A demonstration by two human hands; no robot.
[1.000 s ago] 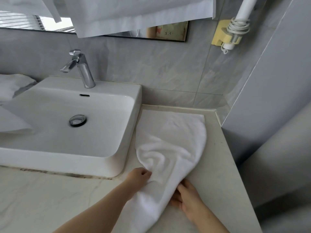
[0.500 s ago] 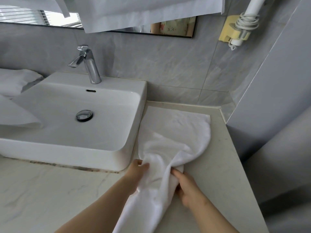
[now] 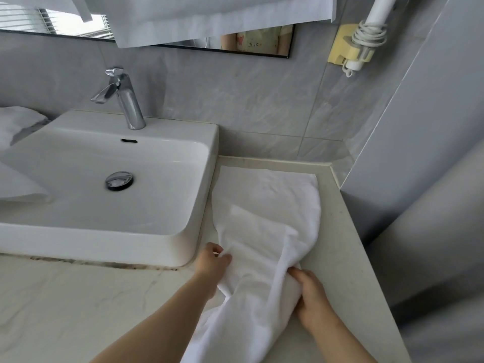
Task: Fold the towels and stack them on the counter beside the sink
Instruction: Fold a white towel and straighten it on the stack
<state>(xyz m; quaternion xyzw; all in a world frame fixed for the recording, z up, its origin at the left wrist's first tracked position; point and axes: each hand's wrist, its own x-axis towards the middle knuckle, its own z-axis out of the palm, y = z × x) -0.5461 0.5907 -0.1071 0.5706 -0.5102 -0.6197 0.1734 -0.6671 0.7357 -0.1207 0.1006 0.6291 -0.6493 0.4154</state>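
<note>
A white towel (image 3: pixel 267 213) lies lengthwise on the beige counter (image 3: pixel 348 271) right of the white sink (image 3: pixel 199 239). Its far part lies flat, its near part is bunched and trails off the front edge. My left hand (image 3: pixel 213 264) pinches the towel's left edge near the sink's front corner. My right hand (image 3: pixel 313 294) grips a raised fold on the towel's right side. More white towels (image 3: pixel 21 121) lie left of the sink, partly cut off by the frame.
A chrome faucet (image 3: pixel 125 100) stands at the back of the sink. White cloth (image 3: pixel 222 19) hangs over the mirror above. A hair dryer in a yellow holder (image 3: pixel 353 48) is on the wall. A grey wall (image 3: pixel 432 153) bounds the counter on the right.
Both hands have spread apart along the towel's near part, the right hand moving right with its fold. The towel's middle is pulled wider and flatter.
</note>
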